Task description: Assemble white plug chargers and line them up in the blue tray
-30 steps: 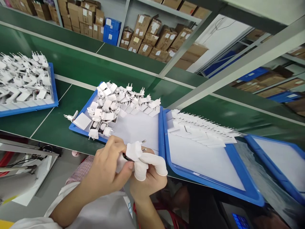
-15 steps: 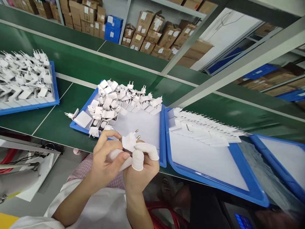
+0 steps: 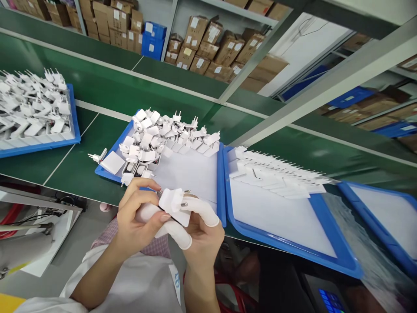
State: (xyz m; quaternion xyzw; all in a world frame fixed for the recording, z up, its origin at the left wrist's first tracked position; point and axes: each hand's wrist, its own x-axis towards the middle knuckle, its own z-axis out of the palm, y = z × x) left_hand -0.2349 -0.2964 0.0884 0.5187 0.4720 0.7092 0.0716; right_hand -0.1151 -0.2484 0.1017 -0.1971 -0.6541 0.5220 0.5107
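Observation:
Between my two hands is a white plug-in charger (image 3: 172,202), its two round metal pins pointing right. A dark line runs along the lower edge of its body. My left hand (image 3: 138,219) pinches it from the left, thumb in front and fingers behind. My right hand (image 3: 203,232) closes on it from the right, with white finger cots over its thumb and index finger. Just beyond my hands, a blue tray (image 3: 220,187) lined with white holds a jumbled heap of similar chargers (image 3: 146,139), some with open housings. A loose plug piece (image 3: 97,155) lies over its left edge.
On the right, another blue tray (image 3: 350,261) carries neat rows of chargers (image 3: 276,171), pins up. A further blue tray (image 3: 387,226) stands beyond clear plastic. At far left is a full tray of chargers (image 3: 29,104). A slanted metal post (image 3: 312,82) rises behind the trays.
The charger has turned, so more of its body shows and its pins point further right. My left hand has shifted slightly left, and my right thumb has moved lower.

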